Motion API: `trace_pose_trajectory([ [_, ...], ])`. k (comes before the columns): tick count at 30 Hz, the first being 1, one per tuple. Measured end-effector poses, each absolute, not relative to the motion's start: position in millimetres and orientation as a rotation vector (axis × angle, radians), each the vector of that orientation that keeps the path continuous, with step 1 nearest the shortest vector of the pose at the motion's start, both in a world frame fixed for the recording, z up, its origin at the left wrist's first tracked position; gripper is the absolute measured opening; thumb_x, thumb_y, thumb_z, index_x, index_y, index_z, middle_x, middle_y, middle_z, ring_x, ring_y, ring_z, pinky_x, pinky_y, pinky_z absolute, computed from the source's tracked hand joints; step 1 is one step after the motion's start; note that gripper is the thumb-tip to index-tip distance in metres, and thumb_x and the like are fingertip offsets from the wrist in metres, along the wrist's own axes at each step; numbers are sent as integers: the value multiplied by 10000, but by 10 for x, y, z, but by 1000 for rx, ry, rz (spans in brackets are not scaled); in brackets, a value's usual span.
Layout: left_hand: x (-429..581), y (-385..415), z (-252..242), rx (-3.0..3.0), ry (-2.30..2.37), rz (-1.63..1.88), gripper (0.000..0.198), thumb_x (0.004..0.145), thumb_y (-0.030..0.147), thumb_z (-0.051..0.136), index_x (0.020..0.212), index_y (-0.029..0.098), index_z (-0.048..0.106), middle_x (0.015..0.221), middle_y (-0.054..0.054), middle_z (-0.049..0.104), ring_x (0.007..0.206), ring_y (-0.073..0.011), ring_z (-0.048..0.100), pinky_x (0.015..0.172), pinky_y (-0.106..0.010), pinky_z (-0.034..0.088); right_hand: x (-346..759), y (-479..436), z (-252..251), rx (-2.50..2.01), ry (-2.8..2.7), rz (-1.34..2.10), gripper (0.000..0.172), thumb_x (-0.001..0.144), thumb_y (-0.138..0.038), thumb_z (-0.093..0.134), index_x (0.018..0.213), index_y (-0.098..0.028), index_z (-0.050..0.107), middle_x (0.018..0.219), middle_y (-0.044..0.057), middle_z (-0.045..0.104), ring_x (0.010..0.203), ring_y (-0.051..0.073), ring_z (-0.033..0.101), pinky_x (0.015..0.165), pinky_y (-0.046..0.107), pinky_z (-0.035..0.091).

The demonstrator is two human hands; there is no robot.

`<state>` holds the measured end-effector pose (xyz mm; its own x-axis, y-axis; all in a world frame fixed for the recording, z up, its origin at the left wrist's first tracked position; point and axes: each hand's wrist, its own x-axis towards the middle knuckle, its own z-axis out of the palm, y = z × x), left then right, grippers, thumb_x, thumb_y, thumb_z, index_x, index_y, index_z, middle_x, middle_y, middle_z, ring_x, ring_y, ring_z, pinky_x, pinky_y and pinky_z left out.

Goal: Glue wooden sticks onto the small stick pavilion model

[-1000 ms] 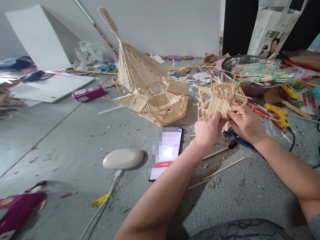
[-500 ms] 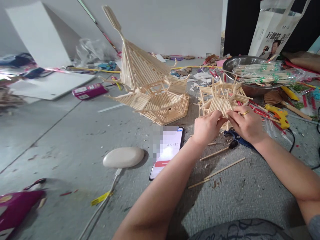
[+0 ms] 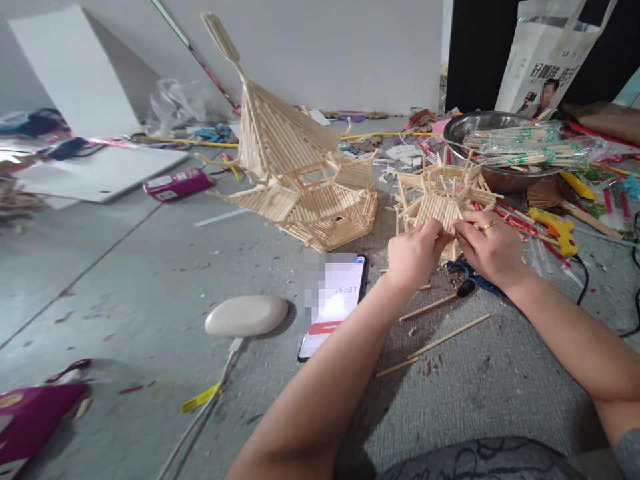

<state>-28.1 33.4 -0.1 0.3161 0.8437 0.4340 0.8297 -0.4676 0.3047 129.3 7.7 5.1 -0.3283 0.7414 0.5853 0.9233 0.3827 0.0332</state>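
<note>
My left hand (image 3: 415,255) and my right hand (image 3: 491,247) meet at the near edge of a small chopstick model (image 3: 436,208) on the floor. Fingers of both hands are pinched close together at its slatted sloping panel; what lies between the fingertips is hidden or too small to make out. A ring shows on the right hand. Under the right hand lies a dark blue hand tool (image 3: 473,277), partly covered. Loose wooden sticks (image 3: 450,335) lie on the floor in front of the model. To the left stands a larger pavilion-like stick model (image 3: 295,180) with a peaked roof.
A phone (image 3: 333,303) lies beside my left forearm, near a white oval device (image 3: 247,315) with a cable. A yellow glue gun (image 3: 555,230) lies at right. Behind it is a metal bowl (image 3: 453,150) with wrapped chopsticks (image 3: 520,147). Purple packets (image 3: 177,185) and scraps lie leftward.
Both hands stay at the same edge of the small model with almost no movement. The whole view has shifted very slightly.
</note>
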Motion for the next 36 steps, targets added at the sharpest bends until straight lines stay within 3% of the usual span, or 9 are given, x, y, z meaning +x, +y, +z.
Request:
trace_pose_trajectory([
  [15,-284,337,14,2549,1609,829,278,844,443,478,802,182,565,630,-26,631,578,-153,593,482,-237,299,1289,87,23,-1347,-2133,-635,261,893,-257,417,1032,-190,626,955,80,639,841,180,563,660,281,433],
  [24,-319,385,-52,2605,1561,945,295,831,461,490,766,183,562,586,-12,614,521,-121,547,459,-230,242,1297,82,20,-1352,-2135,-611,266,898,-261,409,1048,-188,616,982,88,624,872,185,549,672,285,418],
  [30,-303,309,34,2580,1491,1029,221,816,372,494,753,172,564,559,-5,586,503,-105,514,467,-215,265,1299,110,17,-1338,-2079,-720,221,880,-284,449,962,-228,647,910,53,631,752,156,537,591,266,373],
  [36,-276,197,193,2287,1447,1057,161,787,280,473,730,161,566,566,8,558,483,-87,440,495,-209,297,1375,155,-12,-954,-2044,-846,136,836,-221,525,872,-240,655,788,25,599,688,123,517,605,239,405],
])
